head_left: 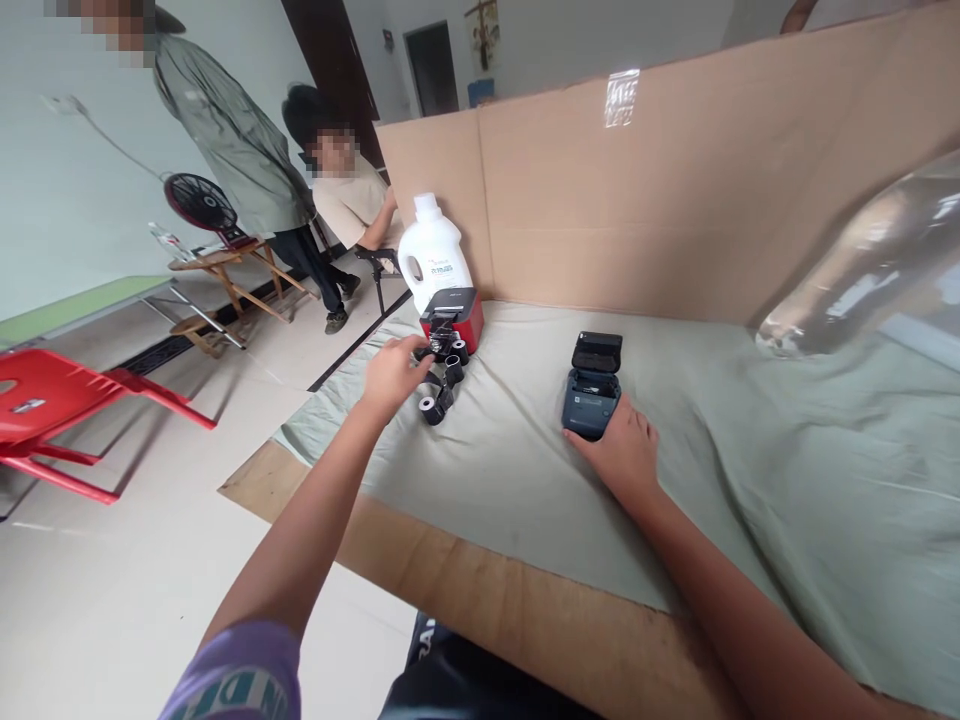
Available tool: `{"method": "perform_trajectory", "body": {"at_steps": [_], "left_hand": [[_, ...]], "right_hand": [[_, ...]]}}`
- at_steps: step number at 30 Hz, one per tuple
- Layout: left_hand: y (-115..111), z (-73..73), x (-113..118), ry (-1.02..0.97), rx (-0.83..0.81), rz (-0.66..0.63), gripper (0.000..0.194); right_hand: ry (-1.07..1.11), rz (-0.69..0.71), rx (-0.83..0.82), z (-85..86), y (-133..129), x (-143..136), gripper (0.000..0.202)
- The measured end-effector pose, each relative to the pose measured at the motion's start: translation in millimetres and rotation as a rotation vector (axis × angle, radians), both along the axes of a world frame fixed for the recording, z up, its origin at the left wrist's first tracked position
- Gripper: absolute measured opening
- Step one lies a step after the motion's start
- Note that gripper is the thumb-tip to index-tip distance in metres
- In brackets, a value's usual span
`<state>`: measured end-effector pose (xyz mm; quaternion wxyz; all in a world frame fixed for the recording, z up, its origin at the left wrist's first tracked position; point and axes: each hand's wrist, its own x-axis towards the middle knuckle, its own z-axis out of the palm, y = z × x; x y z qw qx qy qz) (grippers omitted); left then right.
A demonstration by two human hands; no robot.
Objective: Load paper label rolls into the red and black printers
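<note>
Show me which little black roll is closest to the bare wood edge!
The front black roll, lowest in the picture, with its pale end showing. The other black rolls lie farther from the bare wood, nearer the red-and-black box.

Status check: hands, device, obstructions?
Right hand around dark device, lid up. Left hand at black rolls, grip unclear. Red box and white jug beyond rolls.
</note>
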<state>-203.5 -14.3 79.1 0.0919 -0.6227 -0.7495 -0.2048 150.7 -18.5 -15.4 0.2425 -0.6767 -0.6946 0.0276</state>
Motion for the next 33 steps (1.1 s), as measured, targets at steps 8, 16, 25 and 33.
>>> {"method": "perform_trajectory", "body": {"at_steps": [8,16,25,33], "left_hand": [[85.2,-1.5,55.6,0.255,-0.372,-0.027,0.028],[83.8,-12.9,57.9,0.341,-0.291,-0.098,0.028],[77.5,3.2,70.6,0.339,-0.251,-0.233,0.024],[39.4,12.7,122.2,-0.51,0.286,-0.479,0.017]], "right_hand": [[0.005,0.007,0.028,-2.3,0.2,1.1,0.092],[0.009,0.008,0.035,-0.6,-1.2,0.2,0.092],[0.014,-0.001,0.021,1.3,-2.4,-0.1,0.093],[0.041,-0.003,0.026,-0.8,-2.3,-0.6,0.097]]}}
